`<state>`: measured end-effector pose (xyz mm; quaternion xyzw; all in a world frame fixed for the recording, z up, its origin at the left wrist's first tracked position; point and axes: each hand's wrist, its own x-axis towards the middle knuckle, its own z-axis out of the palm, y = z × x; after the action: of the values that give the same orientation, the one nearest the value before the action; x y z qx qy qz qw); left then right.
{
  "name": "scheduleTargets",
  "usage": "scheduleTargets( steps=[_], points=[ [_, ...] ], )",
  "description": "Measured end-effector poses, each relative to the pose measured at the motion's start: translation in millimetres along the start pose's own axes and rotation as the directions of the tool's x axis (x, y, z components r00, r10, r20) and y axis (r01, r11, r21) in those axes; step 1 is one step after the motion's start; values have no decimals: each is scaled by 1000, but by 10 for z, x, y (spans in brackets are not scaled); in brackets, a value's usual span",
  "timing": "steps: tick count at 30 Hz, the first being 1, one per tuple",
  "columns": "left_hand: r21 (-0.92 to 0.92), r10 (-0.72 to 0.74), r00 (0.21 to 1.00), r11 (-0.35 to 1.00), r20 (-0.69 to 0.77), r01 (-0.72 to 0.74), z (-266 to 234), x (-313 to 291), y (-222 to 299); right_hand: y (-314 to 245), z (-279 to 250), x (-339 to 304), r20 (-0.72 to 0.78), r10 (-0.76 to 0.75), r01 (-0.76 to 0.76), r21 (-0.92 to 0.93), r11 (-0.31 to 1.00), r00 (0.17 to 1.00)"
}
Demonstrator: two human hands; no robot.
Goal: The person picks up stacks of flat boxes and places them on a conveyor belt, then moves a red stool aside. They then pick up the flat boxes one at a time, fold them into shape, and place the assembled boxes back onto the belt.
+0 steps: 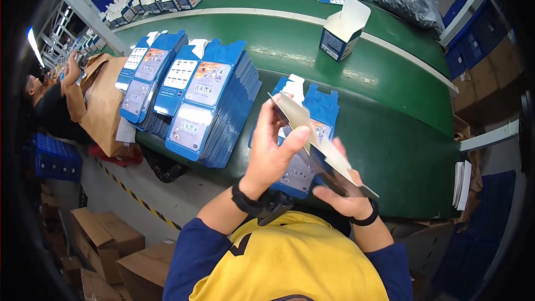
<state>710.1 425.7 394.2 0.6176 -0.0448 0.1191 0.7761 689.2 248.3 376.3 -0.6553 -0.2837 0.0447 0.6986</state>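
While the green conveyor belt (390, 106) is curving past in front of the person, both hands are holding one flat carton blank (320, 147) up above its near edge. The left hand (273, 150) is gripping the blank's upper end, fingers curled behind it and the thumb pressing on the pale inner face. The right hand (343, 192) is closing around the lower end, fingers wrapped under the card near the wrist. The blank is tilting, its grey inner side facing the camera. Just beneath it, a small stack of blue blanks (323, 108) is lying on the belt. To the left, tall fanned piles of blue flat cartons (206, 106) are leaning on the belt's edge, touching one another. Farther along, one erected blue-and-white box (341, 36) is standing open-topped, well apart from the hands. A row of erected boxes (150, 0) is waiting at the far end, and another person (53, 106) is working at the left beside brown paper.
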Motion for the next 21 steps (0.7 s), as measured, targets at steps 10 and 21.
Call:
scheduleTargets(
  steps=[10, 21],
  points=[
    [76, -148, 660, 988, 737, 137, 312, -143, -128, 447, -293, 126, -335, 159, -43, 328, 944, 929],
    [335, 574, 614, 523, 542, -784, 92, 80, -219, -9, -568, 132, 62, -195, 183, 162, 970, 979]
  ],
)
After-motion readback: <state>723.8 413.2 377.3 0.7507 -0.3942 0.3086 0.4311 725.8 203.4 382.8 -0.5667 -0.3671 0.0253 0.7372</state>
